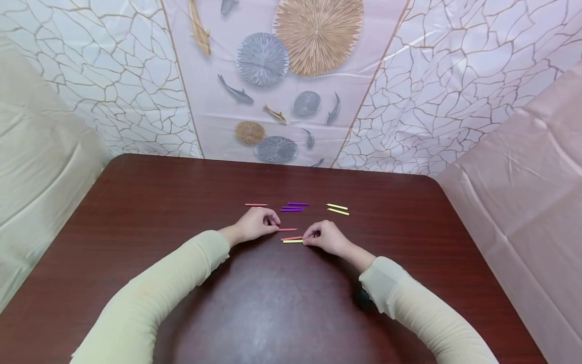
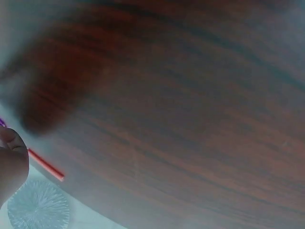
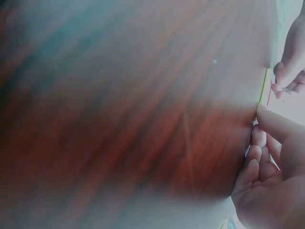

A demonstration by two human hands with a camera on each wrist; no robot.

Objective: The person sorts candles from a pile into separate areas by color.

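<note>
Thin coloured sticks with pointed tips, like small colouring pencils, lie on the table. My left hand (image 1: 256, 223) has thumb and forefinger at the left end of a pink-red pencil (image 1: 288, 229), pinching it. My right hand (image 1: 329, 237) pinches the right end of a yellow-green pencil (image 1: 292, 241). Just behind that one lies an orange-red pencil (image 1: 291, 237), nearly parallel to it. In the right wrist view, the yellow pencil (image 3: 263, 86) runs from my right fingertips towards the left hand (image 3: 291, 62).
Behind the hands, several purple pencils (image 1: 292, 208) lie grouped, with a red pencil (image 1: 256, 205) to their left and two yellow pencils (image 1: 338, 209) to their right. The brown table (image 1: 182, 187) ends at a patterned curtain (image 1: 273, 116).
</note>
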